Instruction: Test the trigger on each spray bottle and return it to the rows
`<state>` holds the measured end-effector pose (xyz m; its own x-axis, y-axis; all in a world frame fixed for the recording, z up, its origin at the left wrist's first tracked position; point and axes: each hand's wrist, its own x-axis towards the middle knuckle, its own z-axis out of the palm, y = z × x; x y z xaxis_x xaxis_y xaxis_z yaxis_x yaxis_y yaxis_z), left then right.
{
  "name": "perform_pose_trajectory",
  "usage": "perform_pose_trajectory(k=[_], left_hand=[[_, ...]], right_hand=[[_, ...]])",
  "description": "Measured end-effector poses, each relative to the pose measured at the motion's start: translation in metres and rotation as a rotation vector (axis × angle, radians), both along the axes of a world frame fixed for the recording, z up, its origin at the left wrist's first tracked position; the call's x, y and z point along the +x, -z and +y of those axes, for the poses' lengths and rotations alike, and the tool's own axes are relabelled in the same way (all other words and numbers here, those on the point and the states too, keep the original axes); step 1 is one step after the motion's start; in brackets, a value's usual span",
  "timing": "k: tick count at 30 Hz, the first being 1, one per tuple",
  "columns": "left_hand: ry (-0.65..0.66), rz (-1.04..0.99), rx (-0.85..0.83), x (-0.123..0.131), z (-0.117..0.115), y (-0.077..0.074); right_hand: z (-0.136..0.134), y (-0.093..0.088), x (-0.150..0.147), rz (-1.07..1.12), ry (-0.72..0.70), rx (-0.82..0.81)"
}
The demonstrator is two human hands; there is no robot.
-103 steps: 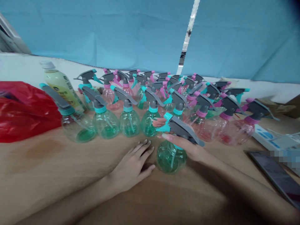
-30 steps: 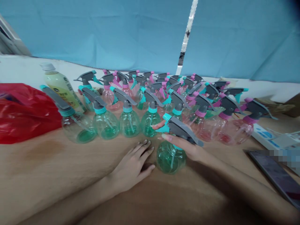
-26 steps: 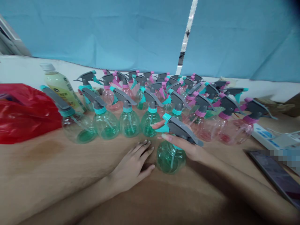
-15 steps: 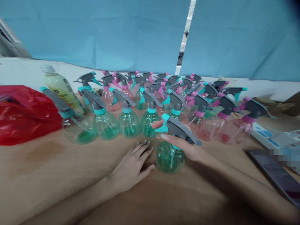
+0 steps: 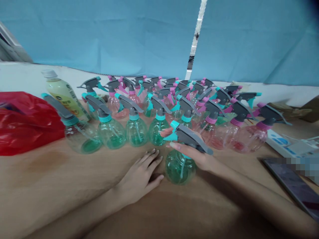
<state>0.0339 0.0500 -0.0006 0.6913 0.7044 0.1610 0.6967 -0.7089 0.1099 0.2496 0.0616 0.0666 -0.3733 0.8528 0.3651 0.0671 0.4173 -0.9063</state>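
My right hand (image 5: 196, 154) is wrapped round the neck of a green spray bottle (image 5: 179, 169), which has a grey trigger head with a turquoise nozzle and stands upright near the front of the bottles. My left hand (image 5: 139, 176) lies palm down on the wooden table (image 5: 94, 205), fingers spread, just left of that bottle and holding nothing. Beyond both hands stand several rows of spray bottles, green ones such as this one (image 5: 137, 132) at the left and centre, pink ones such as this (image 5: 240, 141) at the right.
A red plastic bag (image 5: 27, 122) lies at the left, in front of a tall bottle of pale yellow liquid (image 5: 66, 94). At the right are a dark phone-like device (image 5: 289, 182) and a white-and-blue box (image 5: 281, 142). Blue sheeting (image 5: 112, 36) hangs behind.
The view has shifted very slightly. Both hands and the held bottle otherwise look the same as before.
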Motion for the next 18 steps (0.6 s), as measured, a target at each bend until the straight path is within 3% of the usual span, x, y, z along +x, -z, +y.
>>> perform_pose_trajectory(k=[10, 14, 18], left_hand=[[0.000, -0.089, -0.051, -0.001, 0.001, 0.002], [-0.024, -0.271, -0.136, -0.001, -0.006, 0.001], [-0.062, -0.456, -0.212, -0.005, -0.019, -0.005]], right_hand=[[0.003, 0.007, -0.001, 0.029, 0.015, 0.025], [0.003, 0.008, -0.007, 0.049, 0.045, 0.070], [0.000, 0.004, -0.031, 0.095, 0.121, 0.149]])
